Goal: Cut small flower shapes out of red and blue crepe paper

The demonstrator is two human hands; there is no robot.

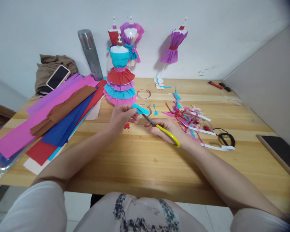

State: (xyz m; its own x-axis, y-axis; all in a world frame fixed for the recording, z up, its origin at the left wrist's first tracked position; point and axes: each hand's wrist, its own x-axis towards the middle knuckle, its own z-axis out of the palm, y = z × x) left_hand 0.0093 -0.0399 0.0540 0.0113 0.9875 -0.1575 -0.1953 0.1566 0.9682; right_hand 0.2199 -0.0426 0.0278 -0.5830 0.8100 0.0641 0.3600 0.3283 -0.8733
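Between the fingertips of my left hand (123, 116) is a small strip of turquoise crepe paper (142, 109). My right hand (165, 129) grips yellow-handled scissors (168, 134), whose blades reach the strip's lower edge. Whether the blades are parted I cannot tell. A small red paper piece (127, 126) lies on the table below my left hand. Just behind the strip stands a mini mannequin (119, 71) in a turquoise bodice and a tiered red, purple, turquoise and pink skirt. Near it lie a wire ring (144, 93) and a turquoise scrap (155, 111).
Crepe paper sheets (60, 119) spread across the left, near a phone (58, 77) and a steel flask (90, 53). A heap of paper scraps (188, 117) lies right of my hands. More dressed mannequins (173, 48) stand along the wall. A dark tablet-like device (280, 153) lies far right.
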